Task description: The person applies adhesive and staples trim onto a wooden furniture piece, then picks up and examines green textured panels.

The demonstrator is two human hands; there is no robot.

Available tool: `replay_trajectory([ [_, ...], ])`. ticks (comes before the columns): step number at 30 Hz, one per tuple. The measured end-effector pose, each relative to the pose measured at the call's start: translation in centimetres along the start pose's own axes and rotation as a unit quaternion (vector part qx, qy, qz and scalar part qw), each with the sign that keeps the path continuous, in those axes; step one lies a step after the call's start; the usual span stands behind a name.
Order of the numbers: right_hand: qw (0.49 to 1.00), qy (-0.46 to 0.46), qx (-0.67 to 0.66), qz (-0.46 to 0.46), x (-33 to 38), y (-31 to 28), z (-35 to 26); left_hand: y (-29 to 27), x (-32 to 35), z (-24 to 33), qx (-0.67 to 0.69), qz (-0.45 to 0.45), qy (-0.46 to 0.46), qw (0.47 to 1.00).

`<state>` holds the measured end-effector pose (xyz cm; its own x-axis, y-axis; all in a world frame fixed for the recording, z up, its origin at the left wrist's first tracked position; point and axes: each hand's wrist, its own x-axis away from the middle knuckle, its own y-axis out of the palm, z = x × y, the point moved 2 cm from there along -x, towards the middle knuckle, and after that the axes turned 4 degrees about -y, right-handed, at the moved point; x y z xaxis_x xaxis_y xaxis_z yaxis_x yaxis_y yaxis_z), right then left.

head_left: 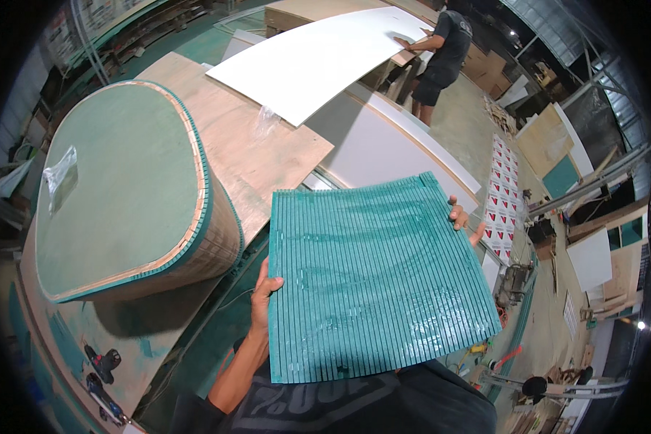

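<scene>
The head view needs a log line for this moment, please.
left hand: grips green slatted panel, left edge; right hand: panel's upper right edge; rounded form: at left; coworker: at white sheet

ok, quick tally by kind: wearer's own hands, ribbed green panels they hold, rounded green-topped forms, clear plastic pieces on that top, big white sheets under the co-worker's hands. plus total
Wearer's hands, left hand and right hand: 2
Ribbed green panel: 1
Rounded green-topped form: 1
Clear plastic piece: 1
Big white sheet: 1
Total: 6
</scene>
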<state>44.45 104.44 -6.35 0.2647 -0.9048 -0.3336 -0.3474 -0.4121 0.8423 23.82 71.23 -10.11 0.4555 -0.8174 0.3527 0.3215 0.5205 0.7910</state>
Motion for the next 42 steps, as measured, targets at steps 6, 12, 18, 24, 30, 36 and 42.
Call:
replay_trajectory([
  [6,1.0,0.019,-0.006,0.006,0.1,0.3,1.2,-0.2,0.3,0.0,0.032,0.013,0.008,0.999],
  [12,0.999,0.031,0.011,0.016,-0.1,-0.1,1.3,0.0,0.8,0.0,0.038,0.019,0.013,0.999],
  [18,0.999,0.028,0.023,0.008,-0.4,-0.9,1.4,-0.7,0.7,-0.3,0.047,0.021,0.007,0.999],
  [24,0.998,0.049,0.038,0.026,-0.3,-1.3,0.9,-0.6,0.8,-0.3,0.038,0.023,0.003,0.999],
  [30,0.998,0.023,0.046,0.038,-0.5,-1.7,0.8,-0.6,0.5,-0.3,0.041,0.017,0.0,0.999],
  [36,0.998,0.024,0.026,0.053,-0.2,-1.4,0.8,-0.1,0.4,-0.1,0.028,0.013,-0.003,1.0],
  [42,0.999,0.02,0.042,0.002,0.0,-1.1,1.0,-0.5,0.2,-0.1,0.03,0.003,-0.003,1.0],
])
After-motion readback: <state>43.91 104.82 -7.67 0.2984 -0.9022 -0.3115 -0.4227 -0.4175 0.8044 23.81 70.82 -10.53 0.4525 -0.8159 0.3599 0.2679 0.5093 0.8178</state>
